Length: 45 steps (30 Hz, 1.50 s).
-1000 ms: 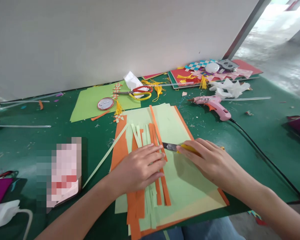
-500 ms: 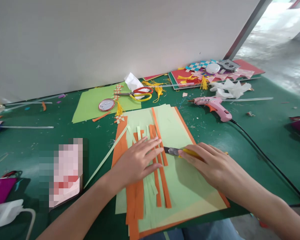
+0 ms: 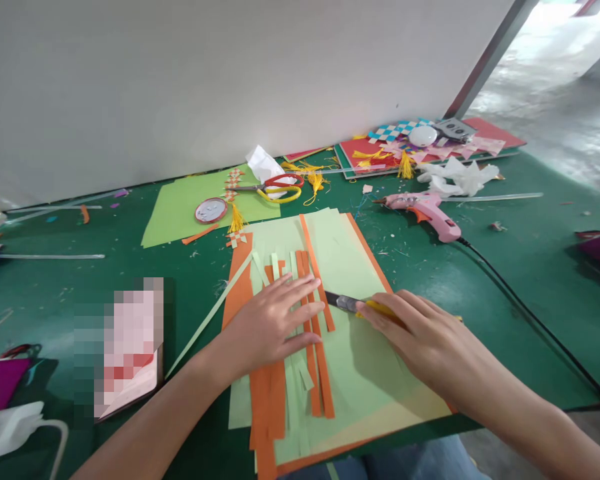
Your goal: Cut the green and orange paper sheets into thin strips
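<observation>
My left hand (image 3: 285, 313) lies with its fingers spread over several orange strips (image 3: 325, 380) and pale green strips (image 3: 294, 393). Beneath these strips is a stack of pale green and orange paper sheets (image 3: 370, 360). In my right hand (image 3: 415, 320) is a yellow utility knife (image 3: 344, 303), its fingers closed around the handle. The dark blade points left, with its tip beside a slanting orange strip (image 3: 316, 267) close to my left fingertips. Whether the blade touches that strip, I cannot tell.
Behind the stack, red-and-yellow scissors (image 3: 280, 190) and a round tin (image 3: 211, 211) rest on a bright green sheet (image 3: 173, 207). A pink glue gun (image 3: 425, 208) with a black cord lies at right. A blurred phone (image 3: 133, 353) stands at left, near a white charger (image 3: 10, 427).
The view has shifted very slightly. Both hands and the knife hold nearly the same places over the paper.
</observation>
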Motion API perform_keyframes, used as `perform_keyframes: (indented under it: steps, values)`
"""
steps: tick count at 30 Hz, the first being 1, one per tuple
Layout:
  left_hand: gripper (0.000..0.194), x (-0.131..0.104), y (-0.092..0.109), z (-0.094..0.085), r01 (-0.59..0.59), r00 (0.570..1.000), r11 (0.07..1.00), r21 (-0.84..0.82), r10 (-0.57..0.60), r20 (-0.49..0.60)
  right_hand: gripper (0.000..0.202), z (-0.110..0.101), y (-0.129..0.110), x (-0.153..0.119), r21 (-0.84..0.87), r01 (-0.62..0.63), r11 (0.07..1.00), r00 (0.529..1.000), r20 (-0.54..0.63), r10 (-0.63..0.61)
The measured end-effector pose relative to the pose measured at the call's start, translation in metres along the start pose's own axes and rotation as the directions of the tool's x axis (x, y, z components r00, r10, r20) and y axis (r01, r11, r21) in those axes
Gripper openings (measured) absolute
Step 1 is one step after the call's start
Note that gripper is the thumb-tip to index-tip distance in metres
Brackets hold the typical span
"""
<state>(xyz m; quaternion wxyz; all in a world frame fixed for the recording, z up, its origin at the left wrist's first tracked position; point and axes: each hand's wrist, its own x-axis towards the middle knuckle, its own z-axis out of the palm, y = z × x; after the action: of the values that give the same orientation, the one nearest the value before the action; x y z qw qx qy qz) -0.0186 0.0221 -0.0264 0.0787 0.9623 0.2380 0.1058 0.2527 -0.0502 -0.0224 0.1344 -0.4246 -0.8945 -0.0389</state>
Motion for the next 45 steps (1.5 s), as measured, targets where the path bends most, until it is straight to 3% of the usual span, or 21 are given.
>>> perform_keyframes:
  steps: [26, 34, 45]
  values:
    - [0.044, -0.002, 0.000, 0.001, 0.024, 0.998, 1.000, 0.005, -0.025, 0.057, 0.033, 0.004, -0.009, 0.000, -0.009, -0.039, 0.999, 0.999, -0.009, 0.039]
    - [0.042, -0.002, 0.000, 0.001, 0.009, 0.999, 1.000, 0.006, -0.009, 0.037, 0.032, 0.005, -0.004, 0.010, -0.030, 0.030, 0.999, 0.999, -0.024, -0.031]
    - [0.042, -0.002, 0.000, 0.000, 0.039, 0.997, 0.999, 0.001, -0.039, 0.066, 0.032, 0.004, -0.009, 0.005, -0.002, -0.011, 1.000, 1.000, -0.023, 0.011]
